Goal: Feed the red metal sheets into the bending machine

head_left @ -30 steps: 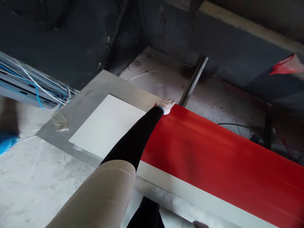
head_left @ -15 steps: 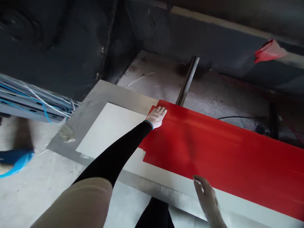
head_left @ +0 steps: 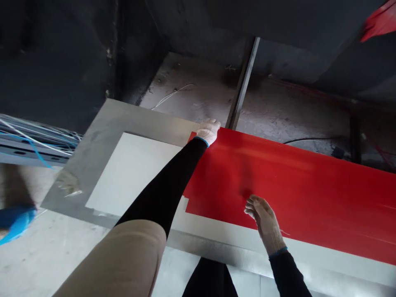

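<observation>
A long red sheet (head_left: 297, 185) with a notched left end lies over a white panel (head_left: 136, 169). My left hand (head_left: 209, 130), in a pale knit glove with a blue cuff edge, is at the sheet's far left corner, its fingers bent over the far edge. Above the near part of the red sheet is my right hand (head_left: 265, 220), also gloved, its fingers curled loosely inward with nothing visible in them. Beneath the panel is a grey metal sheet (head_left: 105, 123).
Bundled blue and white cables (head_left: 37, 140) run along the left. Behind the sheets a metal bar (head_left: 246, 82) stretches across the dusty floor toward a dark wall. A red piece (head_left: 380, 22) hangs at the upper right. Something blue (head_left: 18, 222) lies at the left edge.
My left hand has gone from lying flat on the red sheet to its far edge, fingers bending over. My right hand has moved up from the near edge over the sheet, fingers curling in.
</observation>
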`<state>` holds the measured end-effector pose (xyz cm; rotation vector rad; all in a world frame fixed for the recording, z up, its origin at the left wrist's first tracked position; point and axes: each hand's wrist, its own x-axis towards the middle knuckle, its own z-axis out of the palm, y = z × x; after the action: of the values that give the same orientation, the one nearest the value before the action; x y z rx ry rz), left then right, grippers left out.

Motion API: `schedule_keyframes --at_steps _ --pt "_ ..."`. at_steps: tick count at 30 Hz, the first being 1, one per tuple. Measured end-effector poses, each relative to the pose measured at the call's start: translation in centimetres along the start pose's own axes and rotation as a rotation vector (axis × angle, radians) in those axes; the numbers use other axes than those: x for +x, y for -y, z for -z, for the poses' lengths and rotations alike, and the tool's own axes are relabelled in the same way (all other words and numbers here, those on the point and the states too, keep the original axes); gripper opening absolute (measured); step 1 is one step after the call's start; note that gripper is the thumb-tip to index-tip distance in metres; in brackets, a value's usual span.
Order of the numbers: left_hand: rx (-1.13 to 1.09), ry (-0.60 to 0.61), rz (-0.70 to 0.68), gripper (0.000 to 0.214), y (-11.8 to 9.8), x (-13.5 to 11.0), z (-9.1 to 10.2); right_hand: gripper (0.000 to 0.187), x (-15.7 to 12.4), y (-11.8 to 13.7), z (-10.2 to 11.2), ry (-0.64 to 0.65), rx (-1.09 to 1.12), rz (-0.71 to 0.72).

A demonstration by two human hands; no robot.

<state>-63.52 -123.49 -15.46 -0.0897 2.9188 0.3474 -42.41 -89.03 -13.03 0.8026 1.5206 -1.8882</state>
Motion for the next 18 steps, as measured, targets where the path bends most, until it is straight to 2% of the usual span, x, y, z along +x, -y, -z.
schedule_keyframes --at_steps 3,5,10,14,16,18 --pt "0.078 -0.011 0.018 0.032 0.0 -0.6 -0.2 0.052 -0.2 -1.1 -1.2 -0.010 0.085 -0.011" --pt "0.111 -0.007 0.025 0.035 -0.1 -1.8 -0.3 0.055 -0.3 -2.0 -1.9 -0.019 0.167 -0.036" --pt "0.158 0.030 -0.033 0.043 -0.1 -7.6 -0.3 0.069 -0.1 -4.0 -3.2 -0.077 0.404 -0.085" --pt "0.213 0.074 -0.038 0.042 0.1 -11.5 -0.2 0.067 1.4 -4.3 -4.0 -0.083 0.523 -0.060" --pt "0.218 0.100 -0.031 0.043 0.2 -12.0 -0.3 0.060 2.4 -4.3 -4.4 -0.067 0.533 -0.041" --pt "0.194 0.082 -0.037 0.046 0.3 -11.4 -0.4 0.054 3.1 -4.4 -4.7 -0.050 0.537 -0.028"
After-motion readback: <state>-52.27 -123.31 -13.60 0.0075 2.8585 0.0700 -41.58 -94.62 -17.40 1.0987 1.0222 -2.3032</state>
